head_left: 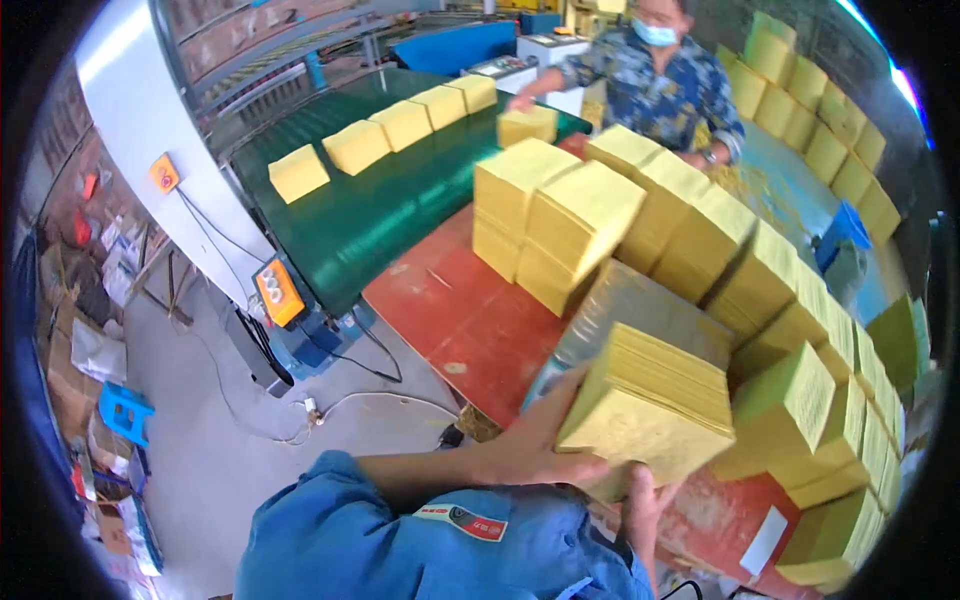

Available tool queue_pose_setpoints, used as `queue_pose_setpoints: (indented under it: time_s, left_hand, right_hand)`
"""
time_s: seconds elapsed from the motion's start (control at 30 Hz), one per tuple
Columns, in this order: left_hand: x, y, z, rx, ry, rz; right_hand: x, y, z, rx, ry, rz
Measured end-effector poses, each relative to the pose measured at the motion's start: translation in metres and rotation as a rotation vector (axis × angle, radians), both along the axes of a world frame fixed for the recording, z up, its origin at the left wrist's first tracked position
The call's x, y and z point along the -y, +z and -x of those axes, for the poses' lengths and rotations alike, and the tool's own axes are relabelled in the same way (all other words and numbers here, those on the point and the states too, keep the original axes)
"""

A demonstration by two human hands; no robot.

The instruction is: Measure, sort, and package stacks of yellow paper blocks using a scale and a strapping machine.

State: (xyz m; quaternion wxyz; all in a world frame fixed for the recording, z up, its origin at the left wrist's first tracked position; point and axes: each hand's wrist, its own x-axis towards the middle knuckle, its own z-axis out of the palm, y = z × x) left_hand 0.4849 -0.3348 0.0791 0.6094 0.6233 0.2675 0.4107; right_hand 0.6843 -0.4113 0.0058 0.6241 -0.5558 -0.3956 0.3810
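A thick stack of yellow paper sheets [650,400] is held up in front of me, tilted, its layered edges facing up. My left hand [535,440] grips its left side, fingers partly hidden under and behind it. Against the lower side, my right hand [645,495] presses with the thumb up; its other fingers are mostly out of sight. Just behind the stack lies a grey, flat-topped block [640,310] on the red table [460,320]. Similar yellow stacks [550,210] stand beside and beyond it.
A green conveyor belt [400,220] carries several yellow stacks [400,125]. Across the table, a masked co-worker in camouflage [650,90] has a hand on one stack [527,125]. More stacks [780,290] line the right side. An orange control box [278,292] and cables are at left.
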Motion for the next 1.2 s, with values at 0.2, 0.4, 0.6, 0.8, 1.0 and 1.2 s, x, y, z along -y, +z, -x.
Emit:
queue_pose_setpoints:
  time_s: [0.2,0.4,0.6,0.8,1.0,1.2]
  left_hand:
    - [-0.066,-0.025,0.167,0.091,0.218,0.245]
    - [-0.232,-0.052,0.353,-0.086,0.615,0.536]
    - [-0.467,-0.086,0.370,0.071,0.383,0.508]
    - [-0.629,-0.095,0.230,0.175,0.291,0.525]
    - [-0.670,-0.174,0.188,-0.934,0.628,-0.034]
    - [-0.625,-0.112,0.207,-0.367,0.521,0.168]
  right_hand:
    - [-0.128,0.012,0.147,-0.119,0.558,-0.075]
    - [-0.202,0.021,0.196,-0.116,0.807,0.041]
    - [-0.211,0.030,0.203,-0.219,0.534,0.228]
    - [-0.210,0.021,0.207,-0.142,0.403,0.358]
    - [-0.190,0.010,0.214,-0.194,0.210,0.374]
    - [-0.141,-0.005,0.195,-0.045,0.122,0.247]
